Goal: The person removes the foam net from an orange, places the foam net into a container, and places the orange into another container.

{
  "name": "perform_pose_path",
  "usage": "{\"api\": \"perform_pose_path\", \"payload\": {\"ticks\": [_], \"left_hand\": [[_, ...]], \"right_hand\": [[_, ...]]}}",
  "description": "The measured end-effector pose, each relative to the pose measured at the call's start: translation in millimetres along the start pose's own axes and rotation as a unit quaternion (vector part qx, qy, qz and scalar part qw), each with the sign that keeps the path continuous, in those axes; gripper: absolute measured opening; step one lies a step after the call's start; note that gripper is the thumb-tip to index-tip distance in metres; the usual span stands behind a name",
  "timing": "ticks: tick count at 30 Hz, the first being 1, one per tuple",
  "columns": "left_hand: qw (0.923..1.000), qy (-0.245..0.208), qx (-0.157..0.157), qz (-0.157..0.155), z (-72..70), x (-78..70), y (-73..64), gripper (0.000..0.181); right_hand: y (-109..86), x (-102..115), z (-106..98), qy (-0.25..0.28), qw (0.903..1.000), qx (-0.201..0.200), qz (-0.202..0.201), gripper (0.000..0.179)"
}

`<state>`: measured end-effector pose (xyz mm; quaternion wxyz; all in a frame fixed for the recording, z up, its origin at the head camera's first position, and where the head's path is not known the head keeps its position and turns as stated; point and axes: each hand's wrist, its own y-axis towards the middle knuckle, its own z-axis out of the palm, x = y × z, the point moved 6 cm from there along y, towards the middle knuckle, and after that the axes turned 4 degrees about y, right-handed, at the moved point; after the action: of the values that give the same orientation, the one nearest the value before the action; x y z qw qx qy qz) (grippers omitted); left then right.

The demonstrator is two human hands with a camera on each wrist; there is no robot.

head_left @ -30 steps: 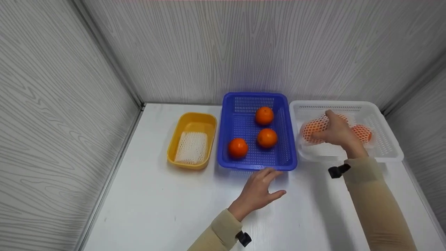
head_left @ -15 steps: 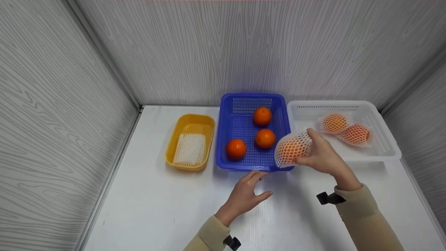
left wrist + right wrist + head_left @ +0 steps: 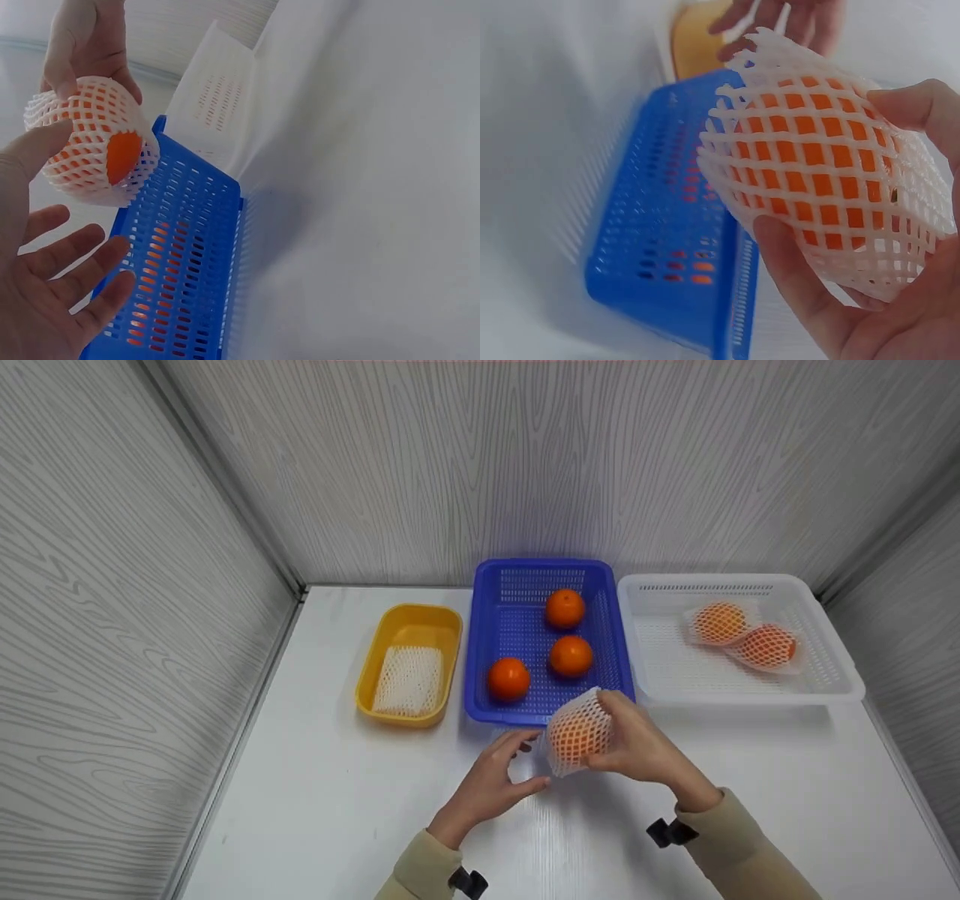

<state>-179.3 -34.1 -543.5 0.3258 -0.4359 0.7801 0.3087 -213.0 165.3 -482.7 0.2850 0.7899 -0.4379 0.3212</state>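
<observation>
Left of the blue, rectangular, slotted plastic basket (image 3: pixel 517 637) sits the yellow, rounded plastic tub (image 3: pixel 417 630), white foam netting (image 3: pixel 410 681) lying inside. In front of the blue basket, here's the left hand (image 3: pixel 491 784), fingers spread and curved, holding nothing. Three bare, round orange fruits (image 3: pixel 571 656) lie in the blue basket. And now the change: the white-netted orange fruit (image 3: pixel 577 737) has come across from the right, up before the blue basket's near edge, pinched by the right hand's (image 3: pixel 637 739) thumb and fingers. That brings it, I'd judge, within both hands' reach. Right of the blue basket, the white, slotted plastic basket (image 3: pixel 664 660) holds two more netted fruits (image 3: pixel 718 624). The left wrist view catches bare peel showing at the net's end, hidden from the head view; whether the left thumb touches, I can't tell. The right wrist view shows the net's ragged edge toward the left hand.
</observation>
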Motion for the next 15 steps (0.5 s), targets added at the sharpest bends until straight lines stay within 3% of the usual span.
{"api": "perform_pose_path", "payload": {"ticks": [8, 15], "left_hand": [[0.9994, -0.01, 0.032, -0.003, 3.3, 6.8, 0.7, 0.07], [0.997, -0.018, 0.073, -0.015, 14.1, 19.0, -2.1, 0.076]], "right_hand": [[-9.4, 6, 25, -0.027, 0.9988, 0.039, -0.013, 0.083], [-15.7, -3, 52, -0.039, 0.9953, 0.077, -0.043, 0.073]]}}
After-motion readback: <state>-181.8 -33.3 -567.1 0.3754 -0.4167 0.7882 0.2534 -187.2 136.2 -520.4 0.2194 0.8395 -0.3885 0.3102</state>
